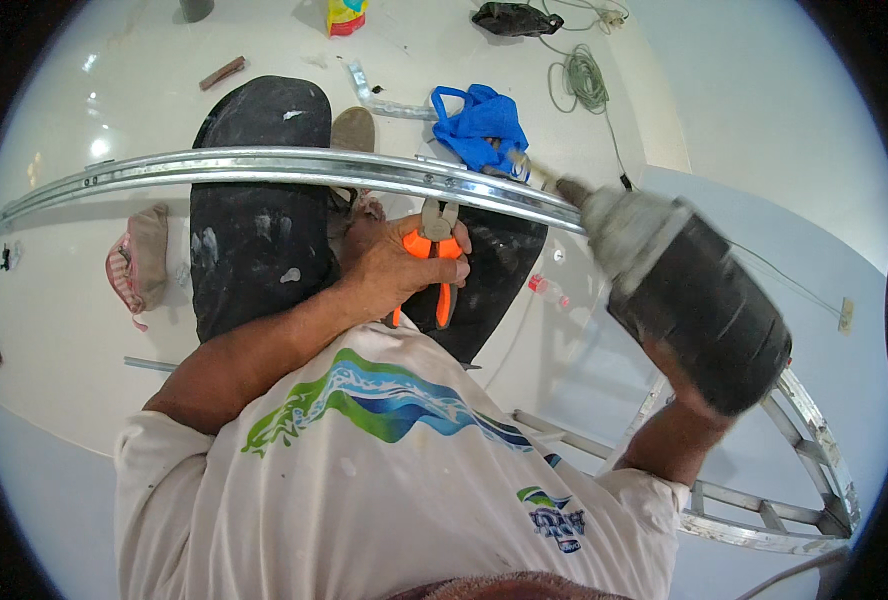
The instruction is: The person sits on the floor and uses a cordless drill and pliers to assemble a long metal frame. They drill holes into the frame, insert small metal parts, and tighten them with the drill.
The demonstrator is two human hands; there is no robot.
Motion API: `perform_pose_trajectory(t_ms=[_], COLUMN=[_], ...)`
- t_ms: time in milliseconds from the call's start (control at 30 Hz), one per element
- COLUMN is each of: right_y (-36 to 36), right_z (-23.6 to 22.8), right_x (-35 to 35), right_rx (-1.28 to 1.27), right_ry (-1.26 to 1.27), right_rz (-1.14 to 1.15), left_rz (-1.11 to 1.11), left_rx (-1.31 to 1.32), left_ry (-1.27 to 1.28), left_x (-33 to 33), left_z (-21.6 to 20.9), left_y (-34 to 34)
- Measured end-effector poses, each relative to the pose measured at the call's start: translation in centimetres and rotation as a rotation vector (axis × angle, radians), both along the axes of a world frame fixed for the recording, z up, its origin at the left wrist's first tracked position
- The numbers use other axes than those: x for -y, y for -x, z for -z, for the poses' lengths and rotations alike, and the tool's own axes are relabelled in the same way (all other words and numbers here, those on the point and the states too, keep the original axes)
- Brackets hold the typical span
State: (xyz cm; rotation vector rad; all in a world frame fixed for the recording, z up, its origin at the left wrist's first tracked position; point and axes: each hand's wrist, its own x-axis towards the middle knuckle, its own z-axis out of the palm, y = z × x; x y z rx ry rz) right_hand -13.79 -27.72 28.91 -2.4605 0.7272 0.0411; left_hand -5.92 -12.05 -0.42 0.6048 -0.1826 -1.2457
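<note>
A long galvanized metal channel point(364, 170) lies across my knees, spanning from the left edge to the right of centre. My left hand point(394, 265) is closed round pliers with orange handles point(445, 245). Their jaws point away from me and meet the channel's near edge; whether they bite on it cannot be told. On the right, my right hand point(679, 378) holds up a dark-bodied power drill point(699, 290) with a grey front. Motion blurs the drill, and its body hides most of my fingers. Its tip points up and left, near the channel's right end.
Beyond my knees lie a blue cloth bag point(481, 130), a bent metal strip point(389, 105) and a coiled cable point(586, 80). A pinkish-brown pouch point(142, 262) rests at left. An aluminium ladder point(764, 515) stands at lower right. A small clear bottle point(549, 290) lies right of my leg.
</note>
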Motion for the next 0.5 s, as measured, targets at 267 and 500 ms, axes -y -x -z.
perform_pose_trajectory(t_ms=[267,500], right_y=[-6.9,-7.6], right_z=[-0.9,0.1], right_x=[-3.3,-3.5], right_rx=[-0.428,-0.458], right_ry=[0.121,0.164], right_rz=[-0.430,-0.497], left_rz=[-0.013,-0.024], left_rx=[0.157,0.384], left_ry=[-0.117,-0.230], left_x=[-1.1,-1.9], left_z=[-1.7,-2.8], left_y=[-1.2,-2.0])
